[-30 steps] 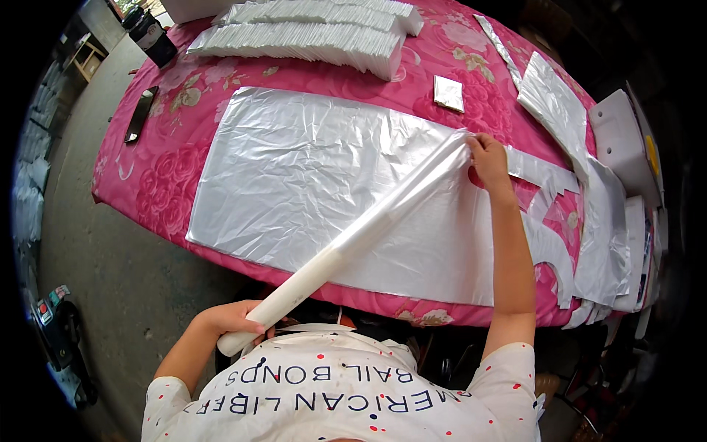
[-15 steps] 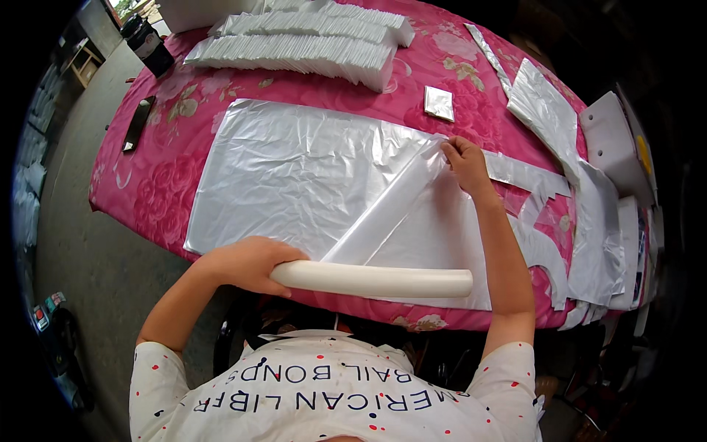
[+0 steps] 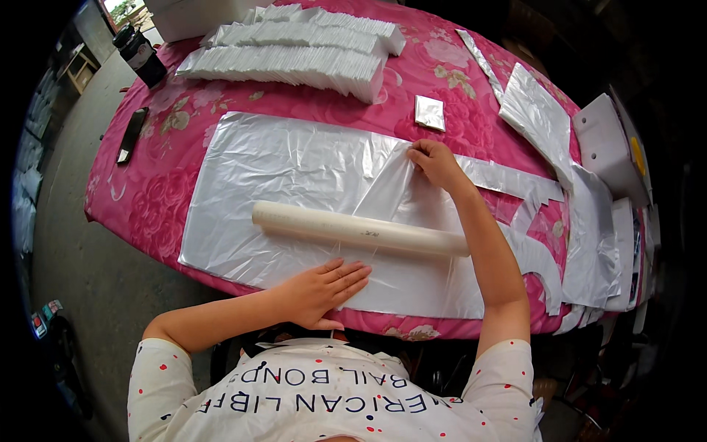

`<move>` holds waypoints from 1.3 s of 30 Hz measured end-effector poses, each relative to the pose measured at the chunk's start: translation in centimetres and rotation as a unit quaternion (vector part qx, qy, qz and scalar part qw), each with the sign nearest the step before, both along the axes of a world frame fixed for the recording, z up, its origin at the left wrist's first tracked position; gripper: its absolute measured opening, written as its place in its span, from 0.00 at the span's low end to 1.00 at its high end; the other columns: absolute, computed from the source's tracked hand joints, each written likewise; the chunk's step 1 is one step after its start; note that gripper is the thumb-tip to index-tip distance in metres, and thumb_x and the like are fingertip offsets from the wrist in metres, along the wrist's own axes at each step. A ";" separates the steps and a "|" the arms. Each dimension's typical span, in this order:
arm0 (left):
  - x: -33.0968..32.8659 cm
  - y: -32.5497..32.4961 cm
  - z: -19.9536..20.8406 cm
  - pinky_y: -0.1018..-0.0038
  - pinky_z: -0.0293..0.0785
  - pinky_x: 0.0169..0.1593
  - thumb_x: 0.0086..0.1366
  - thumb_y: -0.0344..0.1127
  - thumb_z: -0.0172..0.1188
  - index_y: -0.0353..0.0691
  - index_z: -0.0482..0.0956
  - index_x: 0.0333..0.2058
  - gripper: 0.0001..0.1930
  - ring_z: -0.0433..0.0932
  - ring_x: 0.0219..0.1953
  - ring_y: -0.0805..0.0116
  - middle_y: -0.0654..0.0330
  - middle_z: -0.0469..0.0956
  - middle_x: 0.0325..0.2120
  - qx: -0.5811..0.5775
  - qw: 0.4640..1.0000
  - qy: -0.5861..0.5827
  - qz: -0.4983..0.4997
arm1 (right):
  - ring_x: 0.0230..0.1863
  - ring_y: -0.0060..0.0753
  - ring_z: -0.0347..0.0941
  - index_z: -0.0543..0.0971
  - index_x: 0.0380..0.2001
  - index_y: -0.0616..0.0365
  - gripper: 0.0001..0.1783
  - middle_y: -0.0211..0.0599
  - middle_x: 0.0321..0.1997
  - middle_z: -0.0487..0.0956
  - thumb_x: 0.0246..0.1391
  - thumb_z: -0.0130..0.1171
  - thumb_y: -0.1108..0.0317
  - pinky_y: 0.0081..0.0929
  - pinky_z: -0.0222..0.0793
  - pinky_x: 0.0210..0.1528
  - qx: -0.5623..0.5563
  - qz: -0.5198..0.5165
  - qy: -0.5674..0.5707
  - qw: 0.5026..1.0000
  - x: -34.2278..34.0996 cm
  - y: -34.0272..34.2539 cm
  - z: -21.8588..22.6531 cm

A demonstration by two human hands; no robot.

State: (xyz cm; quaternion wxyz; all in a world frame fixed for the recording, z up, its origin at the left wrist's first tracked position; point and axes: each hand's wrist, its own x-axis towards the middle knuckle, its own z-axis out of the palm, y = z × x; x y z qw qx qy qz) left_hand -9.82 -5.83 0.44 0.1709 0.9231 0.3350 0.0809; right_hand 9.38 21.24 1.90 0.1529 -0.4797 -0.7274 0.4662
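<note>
A stack of thin, whitish translucent plastic sheets (image 3: 243, 169) lies flat in front of me, its top film creased. Across it rests a cream plastic pipe (image 3: 353, 227), its right end by my right forearm. My left hand (image 3: 328, 293) is spread palm down on the near edge of the sheets, just below the pipe, holding nothing. At the far right of the stack, my right hand (image 3: 434, 160) pinches the corner of the top sheet between thumb and fingers. A fold in the film runs from that corner toward the pipe.
Long rows of folded white packets (image 3: 287, 62) stand at the back. A small folded silvery square (image 3: 429, 113), a dark phone (image 3: 132, 136) and a black bottle (image 3: 140, 55) lie or stand around. Plastic offcuts (image 3: 593, 236) and a white box (image 3: 611, 147) occupy the right. A pink floral cloth (image 3: 158, 191) covers the table.
My left hand has let go of the pipe and now lies flat on the sheets. The pipe has shifted away from me and left. My right hand has moved left with the sheet corner.
</note>
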 end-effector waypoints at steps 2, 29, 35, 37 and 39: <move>0.5 -0.5 -0.2 0.59 0.43 0.65 0.58 0.62 0.44 0.27 0.53 0.59 0.44 0.47 0.66 0.55 0.45 0.49 0.63 -0.005 1.000 0.007 0.014 | 0.30 0.29 0.71 0.75 0.39 0.62 0.13 0.40 0.35 0.75 0.53 0.55 0.65 0.27 0.67 0.36 0.150 -0.061 0.009 0.987 -0.1 -0.7 -0.2; 3.2 -3.8 -1.5 0.60 0.43 0.65 0.53 0.52 0.53 0.39 0.56 0.60 0.39 0.49 0.65 0.57 0.52 0.53 0.62 0.163 0.976 0.143 0.036 | 0.47 0.42 0.68 0.74 0.48 0.53 0.26 0.36 0.47 0.74 0.39 0.60 0.77 0.36 0.62 0.51 0.289 0.181 -0.057 0.938 6.4 -18.9 2.9; 3.8 -4.7 -1.8 0.62 0.43 0.65 0.55 0.49 0.51 0.41 0.54 0.61 0.37 0.48 0.66 0.58 0.53 0.51 0.63 0.114 0.985 0.121 0.051 | 0.47 0.40 0.69 0.74 0.48 0.52 0.26 0.34 0.46 0.74 0.40 0.59 0.76 0.37 0.61 0.51 0.385 0.158 -0.048 0.908 2.9 -12.9 1.0; 3.7 -4.5 -1.8 0.62 0.44 0.65 0.55 0.49 0.51 0.40 0.54 0.61 0.37 0.48 0.66 0.58 0.53 0.50 0.64 0.114 0.986 0.112 0.043 | 0.48 0.39 0.69 0.73 0.49 0.51 0.26 0.33 0.47 0.75 0.41 0.59 0.76 0.36 0.61 0.52 0.415 0.132 -0.051 0.899 1.6 -9.1 0.0; 3.5 -4.6 -2.1 0.63 0.45 0.65 0.54 0.49 0.53 0.40 0.54 0.61 0.38 0.49 0.66 0.59 0.53 0.50 0.63 0.128 0.987 0.091 0.038 | 0.50 0.40 0.68 0.73 0.50 0.51 0.27 0.34 0.48 0.74 0.42 0.58 0.76 0.36 0.60 0.54 0.416 0.118 -0.048 0.900 0.2 -5.6 -0.3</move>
